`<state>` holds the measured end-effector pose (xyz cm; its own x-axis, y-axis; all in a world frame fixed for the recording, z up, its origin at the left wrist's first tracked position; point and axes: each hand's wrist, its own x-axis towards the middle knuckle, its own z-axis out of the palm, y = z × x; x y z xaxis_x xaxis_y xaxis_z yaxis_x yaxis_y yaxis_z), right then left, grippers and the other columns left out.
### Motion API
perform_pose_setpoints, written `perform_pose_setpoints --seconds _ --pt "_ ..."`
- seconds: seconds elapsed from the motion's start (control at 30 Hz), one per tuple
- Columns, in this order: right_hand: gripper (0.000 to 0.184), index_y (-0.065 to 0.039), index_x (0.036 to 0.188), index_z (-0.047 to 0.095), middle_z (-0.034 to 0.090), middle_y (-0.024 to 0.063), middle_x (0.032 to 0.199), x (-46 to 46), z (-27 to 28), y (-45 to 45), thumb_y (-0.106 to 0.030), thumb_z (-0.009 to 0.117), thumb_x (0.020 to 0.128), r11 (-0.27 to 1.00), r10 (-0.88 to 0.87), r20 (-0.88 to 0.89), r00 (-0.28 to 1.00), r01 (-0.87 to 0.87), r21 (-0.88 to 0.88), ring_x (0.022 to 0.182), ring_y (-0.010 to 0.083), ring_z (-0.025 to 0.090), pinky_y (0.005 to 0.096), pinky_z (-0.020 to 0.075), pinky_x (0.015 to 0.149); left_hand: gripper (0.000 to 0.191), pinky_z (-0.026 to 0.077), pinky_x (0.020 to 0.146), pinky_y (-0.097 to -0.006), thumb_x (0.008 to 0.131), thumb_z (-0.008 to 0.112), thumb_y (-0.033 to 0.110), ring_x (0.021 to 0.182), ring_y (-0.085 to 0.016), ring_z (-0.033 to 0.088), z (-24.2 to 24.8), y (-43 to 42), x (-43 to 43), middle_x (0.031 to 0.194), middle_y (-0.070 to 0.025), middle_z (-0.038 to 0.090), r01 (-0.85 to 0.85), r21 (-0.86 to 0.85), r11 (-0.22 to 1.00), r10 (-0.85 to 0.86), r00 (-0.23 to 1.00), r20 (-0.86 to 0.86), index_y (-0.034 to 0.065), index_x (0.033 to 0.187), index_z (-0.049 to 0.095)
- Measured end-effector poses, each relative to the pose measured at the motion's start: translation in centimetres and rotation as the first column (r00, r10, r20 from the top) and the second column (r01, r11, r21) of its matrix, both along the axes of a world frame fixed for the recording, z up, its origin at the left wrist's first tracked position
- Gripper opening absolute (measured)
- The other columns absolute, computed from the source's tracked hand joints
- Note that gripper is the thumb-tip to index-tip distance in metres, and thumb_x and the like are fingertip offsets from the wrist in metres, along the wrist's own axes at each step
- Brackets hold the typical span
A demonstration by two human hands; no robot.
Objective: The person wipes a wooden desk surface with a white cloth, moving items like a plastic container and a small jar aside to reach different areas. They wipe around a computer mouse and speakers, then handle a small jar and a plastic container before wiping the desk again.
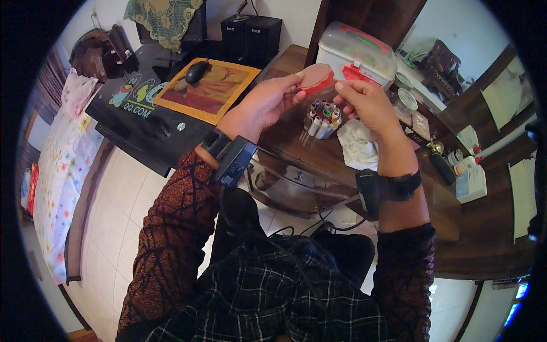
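Observation:
My left hand (282,95) holds a flat round piece (314,79) with a pinkish-brown face and a bright red rim, thumb on top. Just right of that rim, my right hand (363,97) has its thumb and forefinger pinched together; anything between them is too small to make out. Below the hands, several thread spools (321,117) stand upright in a round cluster on the dark wooden dresser (290,149). A crumpled white cloth (358,143) lies beside them, partly behind my right wrist.
Behind my hands stands a clear-lidded plastic box (357,53) with red latches. At left, a black desk (141,124) bears a mouse (197,72) on a mat (209,89). Bottles and a white box (471,184) line the dresser's right side, before a mirror (453,47). Cables (318,222) hang below.

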<state>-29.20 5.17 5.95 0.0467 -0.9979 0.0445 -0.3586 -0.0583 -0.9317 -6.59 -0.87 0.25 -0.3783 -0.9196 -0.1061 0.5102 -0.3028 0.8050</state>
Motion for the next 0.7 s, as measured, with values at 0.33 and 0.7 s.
perform_pose_setpoints --seconds 0.33,0.7 --pt "0.029 -0.014 0.109 0.08 0.067 0.0134 0.098 0.6 -1.9 2.5 -0.009 0.075 0.081 0.933 -0.043 -0.602 0.797 -0.183 -0.31 0.097 0.0322 0.067 0.0429 0.0546 0.088 0.032 0.063 0.071 -0.0201 0.104 0.068 0.025 0.085 -0.016 0.07 -4.6 0.2 2.0 0.103 -0.0097 0.071 0.125 0.123 0.985 -0.058 0.893 -0.446 -0.0024 0.119 0.065" --pt "0.025 -0.009 0.105 0.072 0.063 0.0115 0.097 0.8 -2.2 1.4 -0.008 0.079 0.081 0.844 -0.103 -0.736 0.669 -0.333 -0.421 0.094 0.0319 0.063 0.042 0.0517 0.084 0.033 0.063 0.071 -0.0206 0.104 0.068 0.028 0.084 -0.015 0.071 -4.8 0.9 1.9 0.104 -0.0078 0.071 0.128 0.076 0.989 -0.08 0.888 -0.453 -0.0002 0.122 0.062"
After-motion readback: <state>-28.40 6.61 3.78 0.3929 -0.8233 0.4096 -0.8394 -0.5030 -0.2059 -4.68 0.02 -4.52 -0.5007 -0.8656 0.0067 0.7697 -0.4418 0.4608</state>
